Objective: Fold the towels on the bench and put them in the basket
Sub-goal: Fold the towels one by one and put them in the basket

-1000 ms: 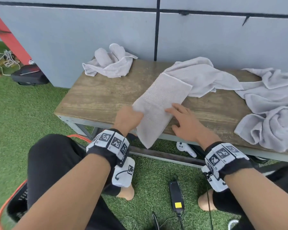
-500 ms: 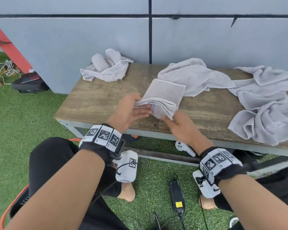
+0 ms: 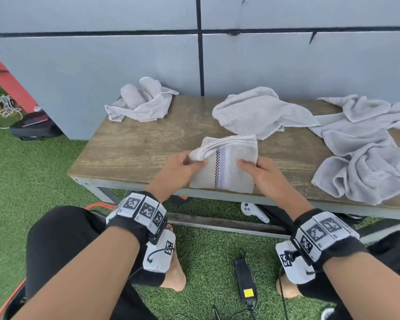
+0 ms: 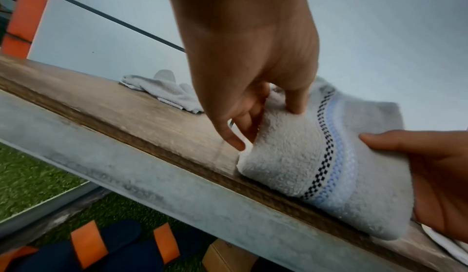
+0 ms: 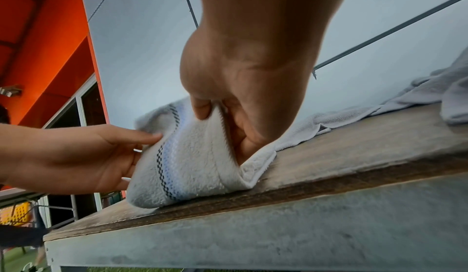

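The folded striped towel (image 3: 226,167) lay at the near edge of the wooden table (image 3: 134,148). The left hand (image 3: 178,168) had its grip pinched on the towel's left side, and the right hand (image 3: 262,172) clamped thumb and fingers on its right edge.

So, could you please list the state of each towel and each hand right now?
striped towel: folded, at the bench's near edge, held at both sides
left hand: pinches the striped towel's left side
right hand: grips its right side
left towel: crumpled, unfolded
middle towel: loose, unfolded
right towels: heaped, unfolded
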